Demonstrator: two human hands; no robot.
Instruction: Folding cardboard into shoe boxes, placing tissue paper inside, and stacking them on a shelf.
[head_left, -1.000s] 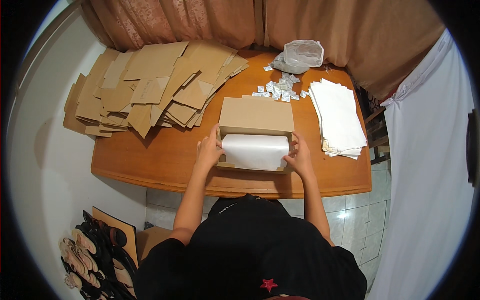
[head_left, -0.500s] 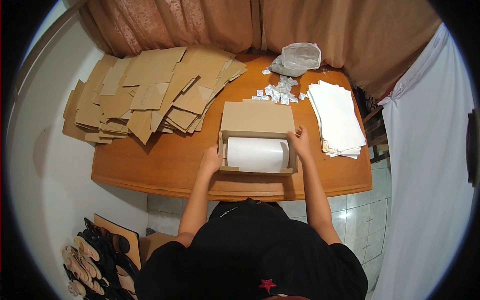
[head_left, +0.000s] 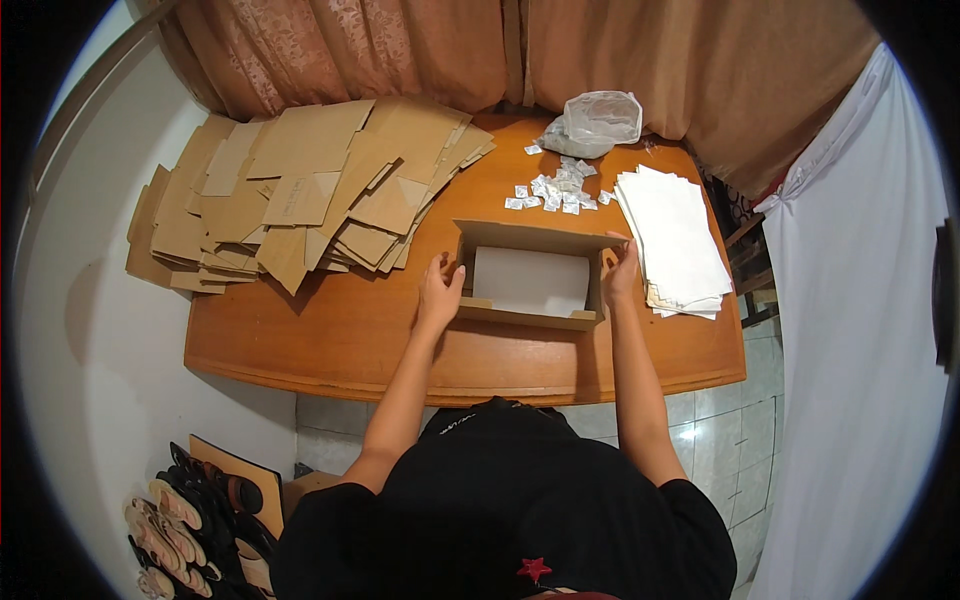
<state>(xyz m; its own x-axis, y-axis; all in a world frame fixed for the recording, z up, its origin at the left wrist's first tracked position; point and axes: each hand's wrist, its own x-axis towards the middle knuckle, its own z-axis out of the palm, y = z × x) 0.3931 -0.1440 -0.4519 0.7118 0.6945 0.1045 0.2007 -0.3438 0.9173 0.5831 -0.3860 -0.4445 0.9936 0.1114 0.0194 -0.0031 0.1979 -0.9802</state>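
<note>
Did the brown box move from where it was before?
Yes. Judged against the table and the stack of white sheets, the brown box has shifted slightly right and away from the person.

Tabletop (head_left: 300, 335): moderately bright, warm-toned, with a soft shadow below the cardboard box (head_left: 530, 318), right of lower centre.
Floor tiles (head_left: 715, 470): small white glare spot, lower right.
Wall (head_left: 125, 330): greyish, with a faint rounded shadow at left.
Black shirt (head_left: 500, 490): folds mostly lost in darkness, lower centre.
Paper stack (head_left: 675, 240): very pale, little surface detail.
Frame rim: black corners, bluish fringe, straight edges bowed.
</note>
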